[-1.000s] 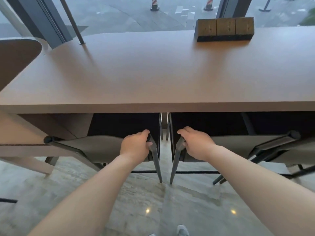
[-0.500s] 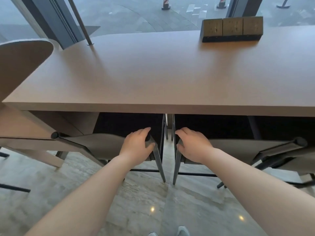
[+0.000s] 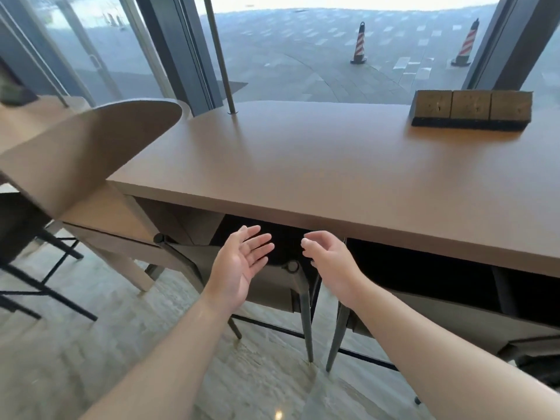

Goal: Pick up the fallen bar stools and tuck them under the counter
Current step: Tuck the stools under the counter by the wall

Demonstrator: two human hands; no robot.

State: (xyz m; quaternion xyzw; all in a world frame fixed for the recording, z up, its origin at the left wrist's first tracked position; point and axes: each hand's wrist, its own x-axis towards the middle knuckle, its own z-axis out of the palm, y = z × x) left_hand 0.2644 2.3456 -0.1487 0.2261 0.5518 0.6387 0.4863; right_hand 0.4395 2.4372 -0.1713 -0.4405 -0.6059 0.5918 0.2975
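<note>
Two grey bar stools stand upright with their seats tucked under the brown counter [image 3: 348,183]. The left stool [image 3: 272,291] and the right stool [image 3: 448,316] sit side by side, their dark legs nearly touching on the floor. My left hand [image 3: 242,262] hovers above the left stool's back corner, palm turned inward, fingers straight and spread, holding nothing. My right hand [image 3: 330,259] hangs just above the gap between the stools, fingers loosely curled and empty. Neither hand touches a stool.
A wooden block holder [image 3: 471,112] sits at the counter's far right. A rounded tan panel [image 3: 91,153] stands to the left, with a black-framed chair [image 3: 27,268] below it. A thin pole [image 3: 221,56] rises from the counter. Marble floor lies below; windows are behind.
Both hands have let go of the stool backs and lifted clear, opening up. The view has swung left and tilted upward.
</note>
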